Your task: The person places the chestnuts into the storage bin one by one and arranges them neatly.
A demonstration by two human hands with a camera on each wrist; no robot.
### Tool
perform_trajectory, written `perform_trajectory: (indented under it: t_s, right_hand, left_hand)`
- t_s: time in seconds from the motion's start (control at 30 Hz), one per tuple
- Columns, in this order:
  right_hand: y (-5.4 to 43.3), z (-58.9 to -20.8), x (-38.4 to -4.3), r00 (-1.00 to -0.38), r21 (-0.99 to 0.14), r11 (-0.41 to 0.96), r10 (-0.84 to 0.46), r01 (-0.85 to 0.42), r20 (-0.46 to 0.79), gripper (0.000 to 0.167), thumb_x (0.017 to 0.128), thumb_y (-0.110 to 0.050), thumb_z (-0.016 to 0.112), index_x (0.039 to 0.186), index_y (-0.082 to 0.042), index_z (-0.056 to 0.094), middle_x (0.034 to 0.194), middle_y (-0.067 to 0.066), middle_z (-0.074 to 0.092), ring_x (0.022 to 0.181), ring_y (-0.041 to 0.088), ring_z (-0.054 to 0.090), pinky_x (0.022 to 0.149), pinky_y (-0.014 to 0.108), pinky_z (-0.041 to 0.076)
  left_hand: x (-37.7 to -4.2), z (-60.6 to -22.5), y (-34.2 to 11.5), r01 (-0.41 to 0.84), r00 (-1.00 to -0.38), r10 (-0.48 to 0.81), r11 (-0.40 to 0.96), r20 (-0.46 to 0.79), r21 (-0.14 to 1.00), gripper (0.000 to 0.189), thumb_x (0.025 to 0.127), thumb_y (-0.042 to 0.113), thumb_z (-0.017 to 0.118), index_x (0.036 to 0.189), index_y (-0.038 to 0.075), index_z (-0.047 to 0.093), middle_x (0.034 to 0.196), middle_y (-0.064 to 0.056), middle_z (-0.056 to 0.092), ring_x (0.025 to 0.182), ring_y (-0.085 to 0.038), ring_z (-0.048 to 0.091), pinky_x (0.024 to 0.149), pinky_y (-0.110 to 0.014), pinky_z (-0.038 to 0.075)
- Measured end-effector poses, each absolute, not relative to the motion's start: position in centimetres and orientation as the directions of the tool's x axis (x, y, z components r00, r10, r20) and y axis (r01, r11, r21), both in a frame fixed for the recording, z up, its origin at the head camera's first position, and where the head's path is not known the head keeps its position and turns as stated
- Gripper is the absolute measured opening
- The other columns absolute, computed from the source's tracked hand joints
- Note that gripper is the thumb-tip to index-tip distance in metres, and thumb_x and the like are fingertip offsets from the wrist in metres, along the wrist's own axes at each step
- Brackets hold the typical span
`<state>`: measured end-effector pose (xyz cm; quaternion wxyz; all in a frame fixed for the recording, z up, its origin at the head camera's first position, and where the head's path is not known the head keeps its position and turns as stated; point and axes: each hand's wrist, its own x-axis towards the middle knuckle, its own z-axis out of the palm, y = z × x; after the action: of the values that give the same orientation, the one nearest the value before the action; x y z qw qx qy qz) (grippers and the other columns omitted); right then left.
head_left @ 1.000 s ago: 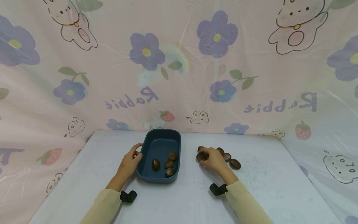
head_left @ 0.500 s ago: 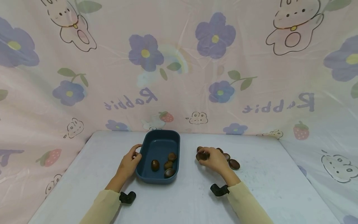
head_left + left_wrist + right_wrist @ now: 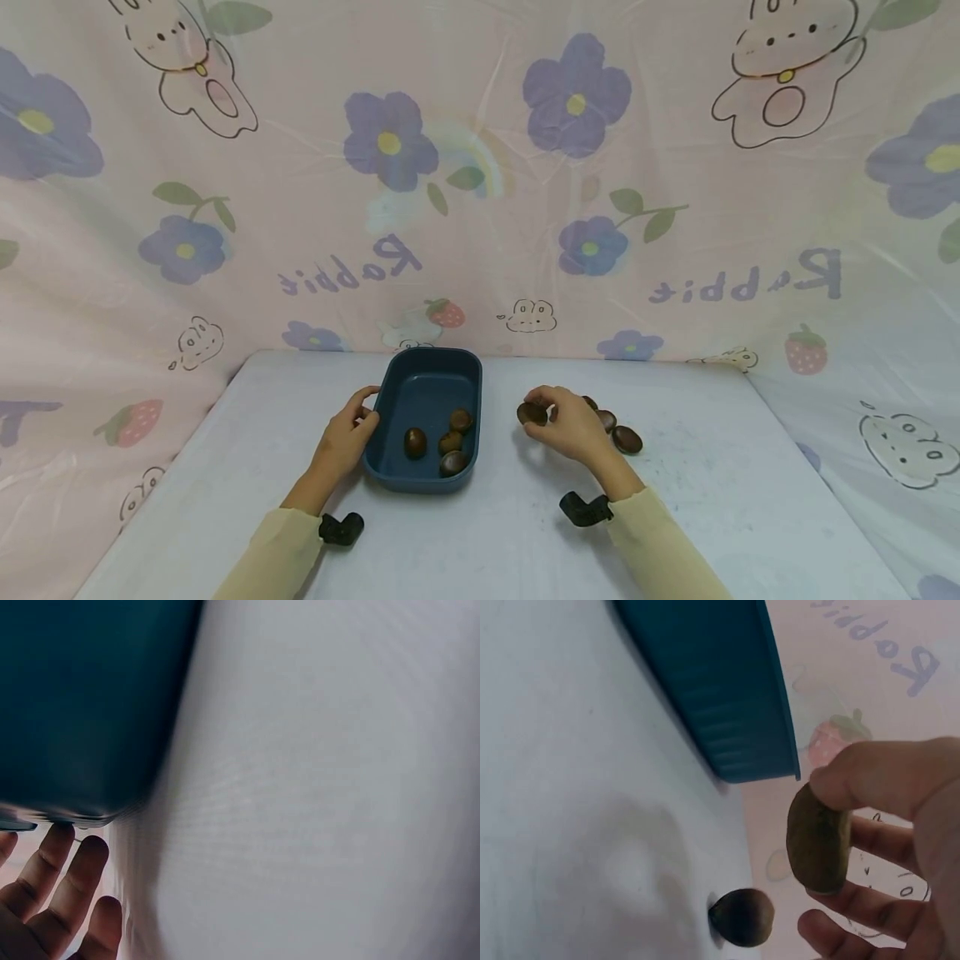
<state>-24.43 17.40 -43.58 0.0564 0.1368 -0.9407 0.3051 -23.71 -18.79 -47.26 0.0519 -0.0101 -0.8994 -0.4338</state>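
Note:
My right hand (image 3: 572,427) pinches a brown chestnut (image 3: 532,413) between thumb and fingers. In the right wrist view this chestnut (image 3: 817,840) is held above the white table, its flat side showing. My left hand (image 3: 347,433) rests against the left side of a dark blue rectangular box (image 3: 477,375), fingertips at its rim. The left wrist view shows these fingers (image 3: 79,885) fairly straight beside the box wall (image 3: 90,712). Several chestnuts, including a rounded one (image 3: 415,442), lie in the near half of the box.
More chestnuts lie right of and behind my right hand, one (image 3: 627,439) nearest its wrist. Another chestnut (image 3: 742,916) is on the table in the right wrist view. A patterned curtain (image 3: 480,208) hangs behind the white table (image 3: 510,533).
My right hand has lifted the chestnut and shifted slightly left, away from the others. The left hand and the box stay in place.

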Motion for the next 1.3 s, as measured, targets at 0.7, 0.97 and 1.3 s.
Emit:
perform_trajectory:
  t_s: [0.7,0.97,1.3]
  right_hand:
    - [13.8,-41.3,-23.2,-0.903,-0.591,0.682,-0.317,-0.43,0.291,0.033,0.075,-0.026,0.078,0.106,-0.027,0.067,0.089,-0.006,0.06,0.08,0.023,0.057,0.067,0.029,0.043]
    - [12.3,-41.0,-22.9,-0.878,-0.572,0.666,-0.375,-0.479,0.299,0.033,0.076,-0.026,0.077,0.108,-0.026,0.067,0.092,-0.007,0.061,0.081,0.018,0.057,0.071,0.028,0.045]
    - [10.5,-41.4,-22.7,-0.838,-0.56,0.626,-0.446,-0.543,0.313,0.034,0.078,-0.027,0.075,0.11,-0.026,0.067,0.097,-0.011,0.062,0.085,0.011,0.056,0.074,0.027,0.047]
  left_hand:
    - [-23.7,-47.3,-18.9,0.072,-0.994,-0.024,0.612,0.11,0.788,0.043,0.095,0.026,0.047,0.138,0.027,0.046,0.096,-0.008,0.064,0.073,-0.017,0.052,0.067,-0.031,0.04]
    - [-23.7,-47.2,-18.8,0.066,-0.995,-0.023,0.608,0.101,0.791,0.043,0.095,0.026,0.047,0.139,0.028,0.046,0.096,-0.007,0.064,0.074,-0.017,0.052,0.067,-0.031,0.041]
    - [-23.8,-47.3,-18.9,0.067,-0.994,-0.026,0.608,0.104,0.791,0.044,0.094,0.027,0.047,0.138,0.027,0.046,0.095,-0.007,0.064,0.074,-0.017,0.053,0.067,-0.03,0.041]
